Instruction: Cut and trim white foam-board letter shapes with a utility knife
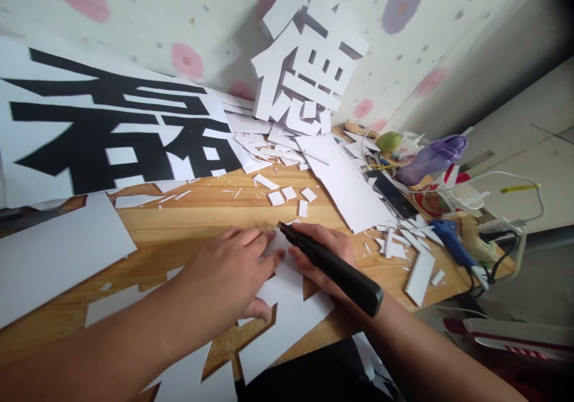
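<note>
My right hand [327,249] grips a black utility knife [341,270], its tip against a cut-out white foam board piece [287,324] on the wooden table. My left hand [237,264] lies on the same piece, fingers stretched out towards the knife tip and thumb spread. Part of the board is hidden beneath my hands and left forearm. Several small white offcuts [288,193] lie just beyond my hands.
A raised white character [309,61] leans against the wall. A sheet with black characters [125,133] stands at the left, near a white board [63,258]. To the right are a white strip [345,180], a phone [391,194], a blue glue gun [452,243] and a cup [433,201].
</note>
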A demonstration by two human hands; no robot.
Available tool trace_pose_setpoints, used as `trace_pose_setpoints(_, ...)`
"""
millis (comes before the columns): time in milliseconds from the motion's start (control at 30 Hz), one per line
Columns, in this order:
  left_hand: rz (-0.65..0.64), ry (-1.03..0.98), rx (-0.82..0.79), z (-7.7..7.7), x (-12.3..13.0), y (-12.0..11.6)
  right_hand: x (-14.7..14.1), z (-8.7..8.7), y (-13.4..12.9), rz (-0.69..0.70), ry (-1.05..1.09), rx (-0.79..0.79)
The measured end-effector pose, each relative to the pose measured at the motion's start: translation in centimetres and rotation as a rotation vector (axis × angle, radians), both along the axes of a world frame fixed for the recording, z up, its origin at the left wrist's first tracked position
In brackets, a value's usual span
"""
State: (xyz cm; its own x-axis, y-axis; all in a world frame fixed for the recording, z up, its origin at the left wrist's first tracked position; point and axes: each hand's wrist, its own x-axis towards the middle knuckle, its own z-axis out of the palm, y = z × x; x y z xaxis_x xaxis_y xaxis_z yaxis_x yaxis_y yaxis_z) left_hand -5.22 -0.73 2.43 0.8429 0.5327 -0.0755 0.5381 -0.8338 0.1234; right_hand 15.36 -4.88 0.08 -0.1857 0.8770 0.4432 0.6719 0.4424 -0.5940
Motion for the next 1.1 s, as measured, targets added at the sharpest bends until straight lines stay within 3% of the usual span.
trace_pose_setpoints(233,0.034,0.059,-0.065,0.6,0.4,0.0,0.3,0.8,0.3,0.083,-0.097,0.009)
trace_pose_setpoints(533,0.052,0.023,-0.047,0.4,0.5,-0.1,0.8,1.0,0.1,0.156,-0.214,0.034)
trace_pose_setpoints(867,0.043,-0.050,-0.058,-0.2,0.0,0.0,1.0,1.0,-0.4,0.163,-0.225,0.073)
trace_pose_setpoints(1100,0.071,-0.049,-0.088,0.5,0.0,-0.2,1.0,1.3,-0.9,0.150,-0.215,0.068)
